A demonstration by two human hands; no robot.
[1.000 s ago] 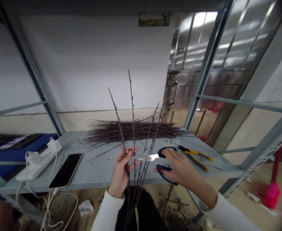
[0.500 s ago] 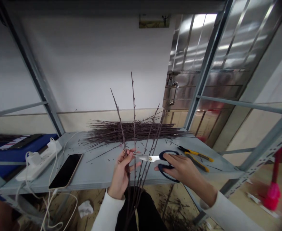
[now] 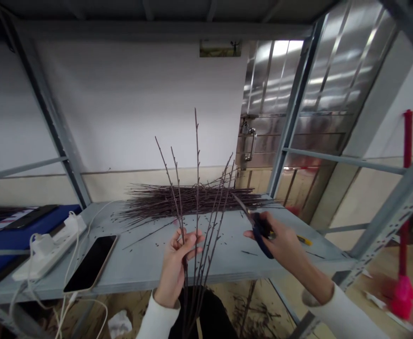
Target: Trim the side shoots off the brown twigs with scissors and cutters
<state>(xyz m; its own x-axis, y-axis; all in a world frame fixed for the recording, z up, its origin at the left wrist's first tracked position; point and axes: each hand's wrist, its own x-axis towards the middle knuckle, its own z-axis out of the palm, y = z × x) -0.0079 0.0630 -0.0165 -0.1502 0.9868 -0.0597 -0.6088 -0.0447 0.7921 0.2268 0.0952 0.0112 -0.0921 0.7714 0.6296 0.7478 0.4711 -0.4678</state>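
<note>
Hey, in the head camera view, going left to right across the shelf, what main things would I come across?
White power strip, smartphone, left hand, then the scissors in the right hand.

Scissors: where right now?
Head view, right of centre: the scissors are in the right hand, blades pointing up-left toward the twig pile, right of the upright twigs at the left hand.
</note>
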